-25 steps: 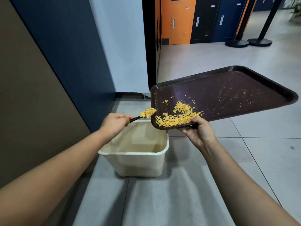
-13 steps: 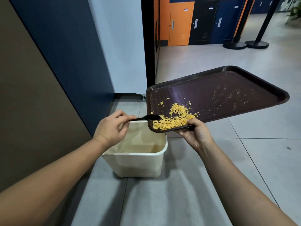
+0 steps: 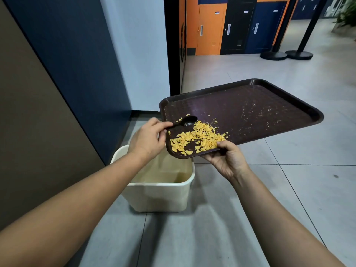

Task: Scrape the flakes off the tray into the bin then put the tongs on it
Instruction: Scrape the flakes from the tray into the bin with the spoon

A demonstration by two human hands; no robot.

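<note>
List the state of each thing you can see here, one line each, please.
tray: held tilted, low corner above the bin, right hand gripping its near edge
flakes: heaped at the tray's low corner, crumbs scattered further up
black spoon-shaped utensil: pinched by the left hand, bowl on the tray beside the heap
bin: open, standing on the floor
left hand: gripping utensil
right hand: gripping tray

Tray (image 3: 250,112) textured matt plastic; bin (image 3: 158,195) smooth cream plastic; spoon (image 3: 187,120) glossy black.

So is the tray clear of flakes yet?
No, a heap of yellow flakes lies at the lower corner of the tray, beside the black spoon held by the left hand.
</note>
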